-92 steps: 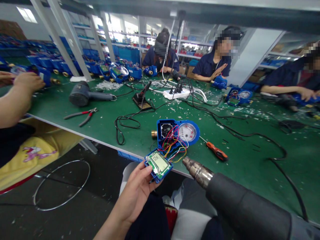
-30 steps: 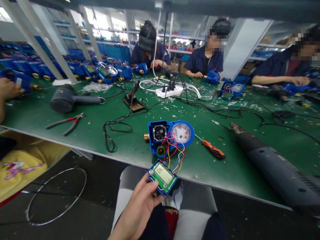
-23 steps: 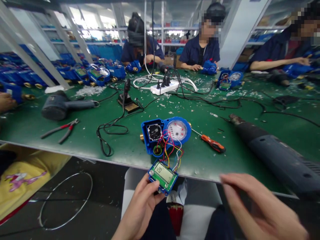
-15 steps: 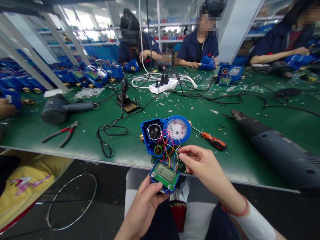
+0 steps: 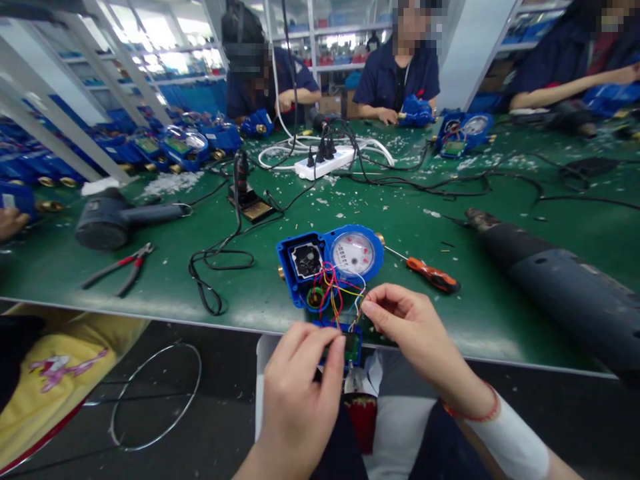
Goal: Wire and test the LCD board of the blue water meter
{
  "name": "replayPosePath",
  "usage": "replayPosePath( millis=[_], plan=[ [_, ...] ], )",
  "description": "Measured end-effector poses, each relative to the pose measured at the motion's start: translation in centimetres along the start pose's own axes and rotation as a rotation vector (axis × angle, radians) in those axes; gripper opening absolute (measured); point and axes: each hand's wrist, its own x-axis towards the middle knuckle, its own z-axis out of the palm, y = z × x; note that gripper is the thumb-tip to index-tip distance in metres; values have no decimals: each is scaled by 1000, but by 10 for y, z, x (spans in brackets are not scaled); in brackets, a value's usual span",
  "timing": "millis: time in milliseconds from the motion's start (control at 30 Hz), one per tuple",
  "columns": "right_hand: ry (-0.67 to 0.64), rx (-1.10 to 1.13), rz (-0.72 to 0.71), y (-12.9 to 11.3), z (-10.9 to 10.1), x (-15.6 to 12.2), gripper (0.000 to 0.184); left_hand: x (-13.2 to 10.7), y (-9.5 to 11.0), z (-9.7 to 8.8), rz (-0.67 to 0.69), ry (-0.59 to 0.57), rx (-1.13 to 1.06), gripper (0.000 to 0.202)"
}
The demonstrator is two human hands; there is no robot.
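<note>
A blue water meter [image 5: 373,235] lies near the table's front edge, its square electronics housing uncovered and its round dial facing up. Red, yellow and white wires [image 5: 331,293] run from the housing to a small green circuit board with a display [image 5: 354,343] in a blue frame at the edge. My left hand [image 5: 303,380] is over the board, partly covering it, with thumb and forefinger brought together by the wires; what lies between them is hidden. Right of the wires, my right hand [image 5: 413,327] pinches the end of a thin wire.
An orange screwdriver [image 5: 433,275] and a large heat gun [image 5: 545,273] lie to the right. Leftward are red-handled pliers [image 5: 120,270], a grey hot-air tool [image 5: 107,220] and a soldering iron stand [image 5: 253,205]. Behind them sits a power strip [image 5: 324,163]; co-workers sit across the table.
My left hand has let go of the board's lower edge and moved up over it to the wires, covering part of the display. My right hand remains at the wire.
</note>
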Motion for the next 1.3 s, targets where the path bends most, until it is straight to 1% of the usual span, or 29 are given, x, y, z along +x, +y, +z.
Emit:
replayPosePath(
  millis=[33,100,200,300,433,467,567,667,800,900,1033,1133,1200,1300],
  plan=[
    [-5,9,-7,0,1,-1,26,8,4,7,-11,-36,-9,12],
    [-13,31,-21,-1,2,-1,26,24,7,19,-86,-105,-23,15],
    [-9,53,-37,0,3,-1,27,38,7,28,-214,-147,-129,15],
    [13,23,-46,0,1,-1,25,44,5,27,-296,-137,-212,17],
    [90,-11,-52,-1,-3,-1,23,45,4,22,-395,-79,-317,16],
    [85,4,-44,-1,-4,-2,23,45,3,21,-419,-76,-338,16],
    [8,66,-28,-1,-5,-3,24,44,1,18,-453,-104,-344,18],
    [-27,77,-66,2,-2,-4,20,43,-2,17,-438,-132,-324,18],
    [-20,16,-139,5,3,-3,14,44,-3,16,-406,-151,-315,18],
    [5,20,-130,7,5,-3,19,38,-1,14,-373,-156,-286,18],
    [19,43,-65,9,5,-4,29,20,1,15,-268,-60,-148,18],
    [34,44,-67,9,5,-3,26,8,2,20,-190,-3,-44,15],
    [57,69,-73,8,7,-1,22,6,2,24,-166,7,14,15],
    [48,150,-42,6,12,3,22,9,3,28,-147,0,41,12]
  ],
)
